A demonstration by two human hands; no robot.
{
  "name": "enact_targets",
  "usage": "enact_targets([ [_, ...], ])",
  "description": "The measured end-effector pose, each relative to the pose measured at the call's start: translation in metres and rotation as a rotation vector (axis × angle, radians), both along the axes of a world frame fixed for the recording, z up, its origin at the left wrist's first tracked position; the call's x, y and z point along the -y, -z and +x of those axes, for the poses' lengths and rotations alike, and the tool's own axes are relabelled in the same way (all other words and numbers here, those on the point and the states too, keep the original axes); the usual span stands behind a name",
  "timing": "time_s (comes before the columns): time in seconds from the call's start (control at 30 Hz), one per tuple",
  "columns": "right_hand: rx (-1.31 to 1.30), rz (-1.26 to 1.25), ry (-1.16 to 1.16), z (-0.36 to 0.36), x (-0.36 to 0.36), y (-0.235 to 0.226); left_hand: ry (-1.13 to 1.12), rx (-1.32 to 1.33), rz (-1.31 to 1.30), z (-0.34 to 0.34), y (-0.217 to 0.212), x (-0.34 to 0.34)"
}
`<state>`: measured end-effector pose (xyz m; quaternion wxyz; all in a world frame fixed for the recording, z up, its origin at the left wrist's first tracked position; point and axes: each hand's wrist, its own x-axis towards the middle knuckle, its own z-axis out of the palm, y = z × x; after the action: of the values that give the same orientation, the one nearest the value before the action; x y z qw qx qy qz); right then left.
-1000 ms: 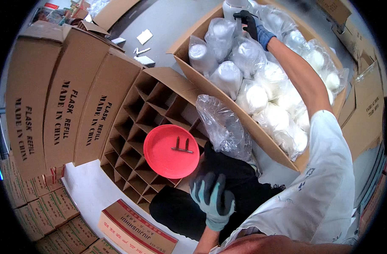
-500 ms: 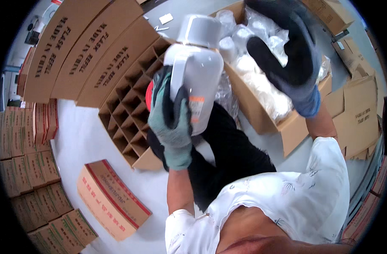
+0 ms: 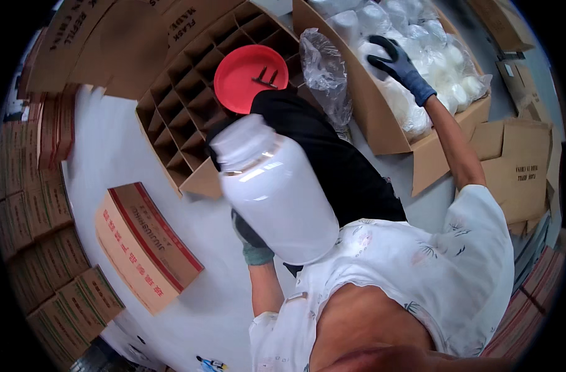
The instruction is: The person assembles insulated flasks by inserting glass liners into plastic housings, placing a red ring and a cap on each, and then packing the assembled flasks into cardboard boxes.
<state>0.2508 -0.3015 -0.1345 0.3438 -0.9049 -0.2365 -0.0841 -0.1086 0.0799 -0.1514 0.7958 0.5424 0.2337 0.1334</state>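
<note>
A white vacuum flask (image 3: 286, 198) is tilted over my lap, its narrower top pointing to the upper left and slightly blurred. My left hand (image 3: 252, 239), in a grey-green and black glove, is wrapped round its far-left side, partly hidden behind the body. The flask's handle is out of sight. To the right, my right hand (image 3: 397, 65), in a blue-grey and black glove, reaches into a carton (image 3: 373, 118) full of white pieces in clear plastic bags (image 3: 413, 74). Its thumb and fingers are apart over the white pieces; I see nothing gripped.
A divided carton (image 3: 177, 136) stands ahead, with a red dish (image 3: 236, 80) holding small dark pieces on it. Crumpled clear plastic (image 3: 325, 74) lies between the cartons. A closed carton (image 3: 146, 248) sits on the floor at left, near stacked boxes (image 3: 47, 266). Flattened cardboard (image 3: 518, 173) lies at right.
The flask has come down toward my body and turned, hiding its handle. My right hand has moved from above the carton down onto the bagged pieces. The red dish is now uncovered.
</note>
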Motion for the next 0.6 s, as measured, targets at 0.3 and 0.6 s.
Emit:
enact_targets([
  [0.3,-0.571,0.625,-0.552,-0.086,-0.136,-0.025,-0.343,0.255,0.378,0.067,-0.064,-0.003],
  [0.6,0.015,0.151,-1.071,-0.096,-0.173,-0.159,0.178,0.024,0.227,0.086,-0.088,-0.016],
])
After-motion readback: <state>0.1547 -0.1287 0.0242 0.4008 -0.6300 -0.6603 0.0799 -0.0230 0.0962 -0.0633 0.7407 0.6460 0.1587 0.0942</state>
